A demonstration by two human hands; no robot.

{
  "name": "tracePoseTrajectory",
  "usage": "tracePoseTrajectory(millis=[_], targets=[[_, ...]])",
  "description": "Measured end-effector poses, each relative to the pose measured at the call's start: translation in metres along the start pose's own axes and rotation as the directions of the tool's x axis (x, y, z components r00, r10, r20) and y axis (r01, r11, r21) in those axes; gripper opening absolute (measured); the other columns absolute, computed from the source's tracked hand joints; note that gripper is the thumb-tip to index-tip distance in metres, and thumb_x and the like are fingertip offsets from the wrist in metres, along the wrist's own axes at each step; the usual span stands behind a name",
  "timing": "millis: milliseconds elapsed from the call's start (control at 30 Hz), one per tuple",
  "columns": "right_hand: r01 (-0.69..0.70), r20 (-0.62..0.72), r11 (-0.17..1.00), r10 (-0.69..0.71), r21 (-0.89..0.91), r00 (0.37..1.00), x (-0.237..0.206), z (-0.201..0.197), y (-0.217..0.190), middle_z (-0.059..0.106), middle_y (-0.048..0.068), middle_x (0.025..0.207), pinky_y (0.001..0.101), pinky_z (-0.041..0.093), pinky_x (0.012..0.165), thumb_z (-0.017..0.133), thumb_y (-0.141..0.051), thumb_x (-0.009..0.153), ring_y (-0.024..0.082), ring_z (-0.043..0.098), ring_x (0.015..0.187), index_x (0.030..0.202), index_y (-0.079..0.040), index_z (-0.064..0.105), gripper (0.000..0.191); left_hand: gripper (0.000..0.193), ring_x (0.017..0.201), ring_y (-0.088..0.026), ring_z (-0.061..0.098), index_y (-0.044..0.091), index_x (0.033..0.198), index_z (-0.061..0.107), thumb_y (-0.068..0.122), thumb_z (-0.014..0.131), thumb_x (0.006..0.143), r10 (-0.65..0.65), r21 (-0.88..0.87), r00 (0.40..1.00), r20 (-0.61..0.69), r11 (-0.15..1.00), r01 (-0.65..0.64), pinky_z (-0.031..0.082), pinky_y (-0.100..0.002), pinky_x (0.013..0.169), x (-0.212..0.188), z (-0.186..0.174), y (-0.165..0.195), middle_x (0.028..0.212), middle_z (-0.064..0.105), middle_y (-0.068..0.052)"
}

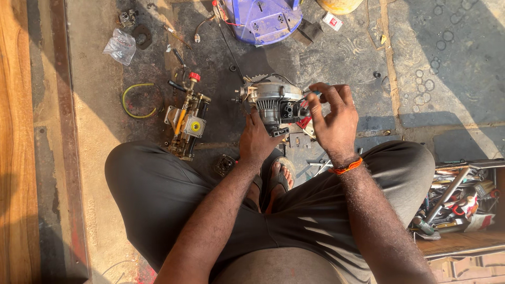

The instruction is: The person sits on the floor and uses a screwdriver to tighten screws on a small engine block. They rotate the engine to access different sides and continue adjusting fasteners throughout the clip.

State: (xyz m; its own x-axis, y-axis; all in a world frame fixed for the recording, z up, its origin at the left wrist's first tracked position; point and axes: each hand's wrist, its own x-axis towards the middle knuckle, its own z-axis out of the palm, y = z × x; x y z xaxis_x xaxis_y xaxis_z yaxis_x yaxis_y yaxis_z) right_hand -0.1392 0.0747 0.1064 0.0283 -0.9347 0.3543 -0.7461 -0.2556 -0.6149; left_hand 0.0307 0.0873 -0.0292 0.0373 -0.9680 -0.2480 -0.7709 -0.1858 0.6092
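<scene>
A small grey engine point(273, 102) with cooling fins stands on the oily concrete floor just in front of my knees. My left hand point(256, 141) presses against its near side and steadies it. My right hand point(331, 118) hovers over the engine's right end, fingers pinched on a small blue-tipped tool point(314, 93) whose tip I cannot make out. An orange thread band circles my right wrist. My sandalled foot point(279, 176) shows between my legs.
A brass pump assembly point(187, 121) with a red cap lies to the left, beside a yellow-green hose loop point(138, 100). A blue plastic housing point(263, 18) sits at the far side. A wooden toolbox point(460, 202) full of tools is at the right. A plastic bag point(121, 46) lies far left.
</scene>
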Motion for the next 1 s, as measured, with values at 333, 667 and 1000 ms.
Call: tracePoseTrajectory(millis=[333, 667, 1000], targets=[[0.064, -0.042, 0.998, -0.063, 0.024, 0.997, 0.0, -0.002, 0.0, 0.065, 0.01, 0.113, 0.0411, 0.058, 0.087, 0.069, -0.012, 0.1, 0.029, 0.07, 0.103, 0.142, -0.004, 0.058, 0.044, 0.122, 0.119, -0.042, 0.066, -0.008, 0.15, 0.018, 0.057, 0.09, 0.075, 0.019, 0.028, 1.0, -0.016, 0.999, -0.019, 0.066, -0.044, 0.085, 0.002, 0.0, 0.0, 0.142, 0.042, -0.038], [0.119, -0.1, 0.984, -0.133, -0.134, 0.986, -0.001, 0.004, 0.014, 0.06, 0.01, 0.124, 0.0421, 0.058, 0.094, 0.066, 0.006, 0.097, 0.028, 0.061, 0.115, 0.107, -0.016, 0.076, 0.026, 0.121, 0.117, -0.041, 0.066, -0.009, 0.15, 0.019, 0.055, 0.09, 0.075, 0.023, 0.0, 1.0, -0.02, 1.0, -0.023, 0.065, -0.046, 0.084, 0.001, 0.002, 0.0, 0.139, 0.045, -0.035], [-0.027, 0.007, 0.999, 0.027, -0.022, 1.0, -0.002, -0.006, -0.003, 0.067, 0.014, 0.119, 0.0435, 0.058, 0.08, 0.067, -0.008, 0.098, 0.031, 0.072, 0.096, 0.138, -0.008, 0.061, 0.041, 0.119, 0.113, -0.04, 0.069, -0.007, 0.15, 0.021, 0.054, 0.089, 0.074, 0.018, -0.039, 0.999, -0.035, 0.999, -0.02, 0.066, -0.046, 0.082, -0.002, 0.0, 0.006, 0.14, 0.047, -0.031]])
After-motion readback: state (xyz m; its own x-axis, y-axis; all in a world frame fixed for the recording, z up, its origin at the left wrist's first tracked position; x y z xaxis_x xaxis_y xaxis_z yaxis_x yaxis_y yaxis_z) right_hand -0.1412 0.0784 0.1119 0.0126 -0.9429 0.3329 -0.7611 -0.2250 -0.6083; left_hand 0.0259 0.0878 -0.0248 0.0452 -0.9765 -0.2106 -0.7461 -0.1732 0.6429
